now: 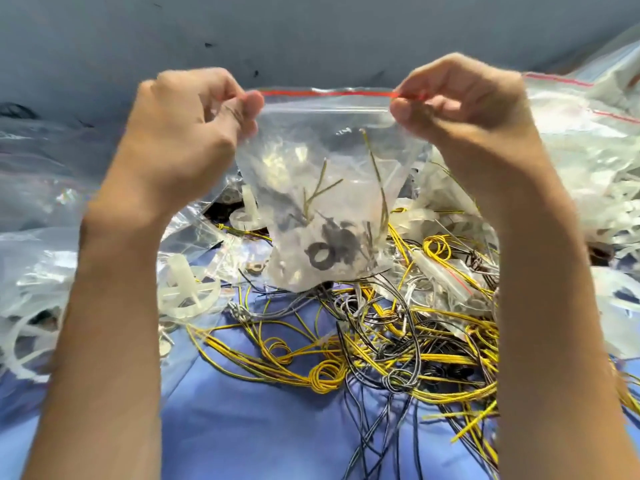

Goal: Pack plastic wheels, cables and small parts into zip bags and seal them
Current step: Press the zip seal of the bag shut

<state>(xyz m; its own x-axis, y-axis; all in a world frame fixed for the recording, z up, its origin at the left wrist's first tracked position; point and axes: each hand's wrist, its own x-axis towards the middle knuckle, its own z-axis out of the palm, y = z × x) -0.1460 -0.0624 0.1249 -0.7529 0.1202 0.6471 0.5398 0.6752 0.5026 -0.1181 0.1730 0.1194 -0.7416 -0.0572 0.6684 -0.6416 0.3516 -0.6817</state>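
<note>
A single wide-angle camera, worn on the person's head, gives the only view; it looks forward and steeply down along both forearms (104,323), which rise from the bottom edge; the left hand (187,133) and right hand (464,109) sit close to the lens in the upper half of the frame, level with each other; the zip bag (329,188) they pinch hangs between them at the centre; below the hands and farther from the lens lie the cables (398,341) on a blue cloth (259,410).
</note>
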